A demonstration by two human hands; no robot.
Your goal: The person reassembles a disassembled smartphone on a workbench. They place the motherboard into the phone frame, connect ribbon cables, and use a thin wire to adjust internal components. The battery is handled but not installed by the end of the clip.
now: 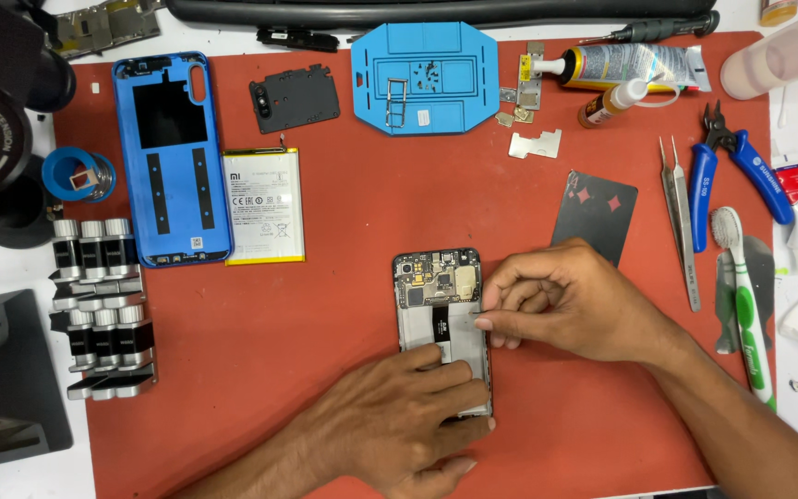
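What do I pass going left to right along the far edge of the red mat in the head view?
Blue back cover → dark inner plate → blue screw tray → small metal brackets → glue tube.

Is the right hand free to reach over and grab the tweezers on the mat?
Probably yes. The right hand rests at the opened phone, and the tweezers lie just beyond it on bare mat, nothing between.

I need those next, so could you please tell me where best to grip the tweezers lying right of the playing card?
Pinch the tweezers across the two flat arms near mid-length, coming from above. They lie flat, tips toward the top, with bare mat either side.
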